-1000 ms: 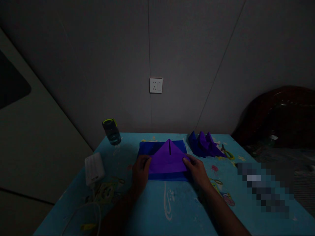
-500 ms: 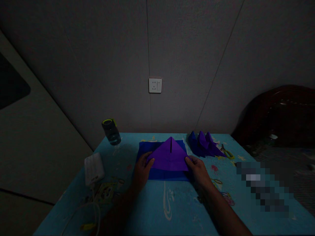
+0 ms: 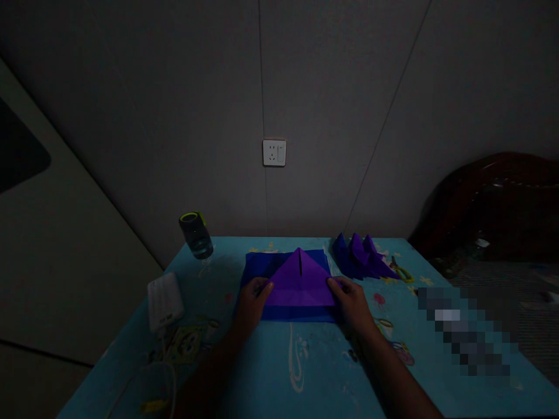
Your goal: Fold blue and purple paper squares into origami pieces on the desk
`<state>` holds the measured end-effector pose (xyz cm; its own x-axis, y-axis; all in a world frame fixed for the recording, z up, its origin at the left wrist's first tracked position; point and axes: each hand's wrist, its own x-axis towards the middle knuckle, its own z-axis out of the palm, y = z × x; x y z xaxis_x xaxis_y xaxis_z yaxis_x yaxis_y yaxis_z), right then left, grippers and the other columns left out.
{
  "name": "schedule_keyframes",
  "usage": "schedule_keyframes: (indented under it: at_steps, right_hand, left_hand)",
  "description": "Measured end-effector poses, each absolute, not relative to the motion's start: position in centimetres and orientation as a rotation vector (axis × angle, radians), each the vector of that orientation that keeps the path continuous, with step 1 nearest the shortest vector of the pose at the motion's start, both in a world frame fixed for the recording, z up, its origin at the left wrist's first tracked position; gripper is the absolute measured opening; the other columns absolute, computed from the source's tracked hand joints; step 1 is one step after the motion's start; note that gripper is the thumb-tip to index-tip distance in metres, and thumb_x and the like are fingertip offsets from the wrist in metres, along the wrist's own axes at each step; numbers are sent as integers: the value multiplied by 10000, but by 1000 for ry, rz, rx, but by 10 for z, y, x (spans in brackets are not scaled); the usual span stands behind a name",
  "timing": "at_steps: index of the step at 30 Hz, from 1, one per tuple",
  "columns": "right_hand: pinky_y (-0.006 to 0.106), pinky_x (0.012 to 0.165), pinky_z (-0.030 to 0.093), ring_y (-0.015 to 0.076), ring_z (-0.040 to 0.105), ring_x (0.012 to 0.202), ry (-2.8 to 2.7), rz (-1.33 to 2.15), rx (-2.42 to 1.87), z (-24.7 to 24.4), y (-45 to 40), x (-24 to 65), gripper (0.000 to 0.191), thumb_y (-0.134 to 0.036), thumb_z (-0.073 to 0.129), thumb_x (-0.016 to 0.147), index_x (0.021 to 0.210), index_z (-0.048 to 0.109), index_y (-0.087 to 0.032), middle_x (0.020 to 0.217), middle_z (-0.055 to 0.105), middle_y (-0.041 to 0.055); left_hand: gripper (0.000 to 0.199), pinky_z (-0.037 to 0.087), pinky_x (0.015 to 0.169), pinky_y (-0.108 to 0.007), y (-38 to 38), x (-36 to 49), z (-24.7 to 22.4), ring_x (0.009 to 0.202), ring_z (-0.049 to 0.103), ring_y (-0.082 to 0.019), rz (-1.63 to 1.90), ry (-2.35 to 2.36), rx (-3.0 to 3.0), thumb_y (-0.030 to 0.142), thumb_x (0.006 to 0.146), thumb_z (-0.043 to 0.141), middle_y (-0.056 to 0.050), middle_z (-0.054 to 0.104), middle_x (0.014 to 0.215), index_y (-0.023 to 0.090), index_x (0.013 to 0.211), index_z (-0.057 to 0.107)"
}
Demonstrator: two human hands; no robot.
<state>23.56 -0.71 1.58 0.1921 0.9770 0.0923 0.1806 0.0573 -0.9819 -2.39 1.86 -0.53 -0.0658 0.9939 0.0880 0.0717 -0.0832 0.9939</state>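
A purple sheet of paper [image 3: 301, 288], folded to a triangle-topped shape with a dark slit at its peak, is held between my hands. My left hand [image 3: 253, 299] pinches its left corner, thumb on top and fingers underneath. At the right corner my right hand [image 3: 349, 297] grips it the same way. Under it lies blue paper [image 3: 292, 314], flat on the table. Folded blue and purple paper boats [image 3: 358, 256] stand close together at the back right, beyond my right hand.
The table has a light-blue patterned cover [image 3: 318, 372]. A water bottle [image 3: 196, 235] stands at the back left. Nearer is a white power bank [image 3: 165, 301] with a white cable [image 3: 168, 366]. Yellow-handled scissors [image 3: 402, 270] lie beside the boats. A wall socket [image 3: 275, 152] is behind.
The top of the folded purple paper has dropped slightly and shifted a little left, and its slit looks narrower. Both hands keep their grip on its corners.
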Motion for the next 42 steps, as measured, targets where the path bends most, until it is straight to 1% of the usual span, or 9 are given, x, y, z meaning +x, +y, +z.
schedule_keyframes:
  at_steps: [2,5,7,9,15,22,27,37,42]
  right_hand:
    - [333,727,471,226,611,779,-1408,804,-1344,15,-7,238,331,-526,655,821,825,736,-205,814,679,43]
    - [387,850,463,259,600,907,-1632,570,-1316,12,-7,243,271,-486,652,837,836,764,-239,931,658,73]
    - [404,853,465,271,585,931,-1717,418,-1323,10,-8,245,260,-476,642,848,886,779,-259,955,630,88]
    - [392,802,479,261,587,879,-1777,345,-1332,10,-9,246,277,-467,596,884,969,776,-276,916,612,87]
    - [349,718,488,232,630,741,-1813,348,-1387,14,-16,243,330,-466,503,942,1072,748,-287,807,645,64]
    - [425,865,488,294,696,873,-1661,339,-1486,8,-15,242,287,-442,563,893,1061,750,-303,1006,764,62]
    - [422,913,496,297,685,1003,-1552,477,-1360,12,-14,238,275,-401,574,878,1066,737,-284,1077,751,53]
    - [344,805,523,238,671,905,-1444,449,-1297,8,-14,237,268,-376,504,907,1063,659,-222,998,728,71]
    - [376,921,464,259,601,1081,-1334,449,-1190,8,-12,236,183,-367,569,887,934,676,-226,1067,681,79]
  left_hand:
    - [224,512,769,-339,20,-27,-3,810,665,-227,1300,1309,1330,398,759,696,-47,711,799,180,805,685]
    - [167,504,847,-357,22,-35,1,931,646,-241,1438,1320,1498,377,761,702,-57,688,945,213,787,692]
    - [135,481,916,-372,22,-40,4,1007,615,-249,1560,1375,1660,368,755,710,-61,641,1032,235,776,708]
    - [119,489,889,-363,21,-43,6,937,617,-238,1607,1455,1784,367,761,709,-55,617,966,254,789,727]
    - [117,506,737,-281,15,-43,3,711,663,-199,1545,1440,1853,321,798,693,-32,700,775,276,892,746]
    - [171,498,570,-249,11,-40,-2,512,657,-161,1380,1358,1721,344,835,644,1,745,705,275,973,718]
    - [168,511,559,-255,9,-39,-2,530,674,-173,1414,1250,1628,328,835,631,3,738,667,248,975,677]
    - [91,544,661,-261,6,-34,-9,716,726,-177,1450,1086,1787,266,851,576,-29,721,809,202,887,630]
    - [82,550,643,-262,4,-32,1,655,708,-167,1496,1110,1712,281,833,636,-4,710,695,201,851,641]
